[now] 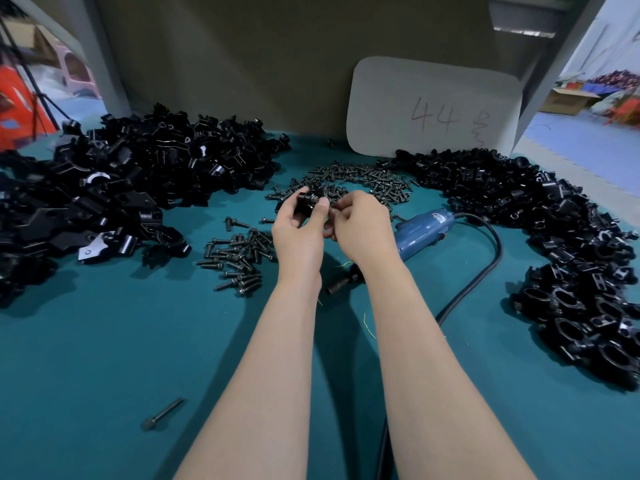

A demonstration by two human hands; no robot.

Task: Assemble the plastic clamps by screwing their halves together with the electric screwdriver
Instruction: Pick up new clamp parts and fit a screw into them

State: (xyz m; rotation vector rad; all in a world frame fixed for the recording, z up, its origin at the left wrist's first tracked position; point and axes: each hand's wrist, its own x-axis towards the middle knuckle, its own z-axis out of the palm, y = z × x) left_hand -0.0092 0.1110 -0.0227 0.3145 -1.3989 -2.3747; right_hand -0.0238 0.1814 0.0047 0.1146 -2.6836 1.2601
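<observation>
We read handwritten "44" on pale card [434,109], standing upright beyond electric screwdriver [420,233]. Mark right of number: we cannot decipher. Small label on screwdriver body: too blurred for us to read.

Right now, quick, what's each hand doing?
Left hand: holding a black clamp.
Right hand: fingers curled by the clamp; holding anything, cannot tell.

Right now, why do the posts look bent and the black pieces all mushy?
Head view: the wide-angle lens bows the grey posts near the edges; the black clamp halves merge into a dark mass with only small glints; the far background looks soft.
</observation>
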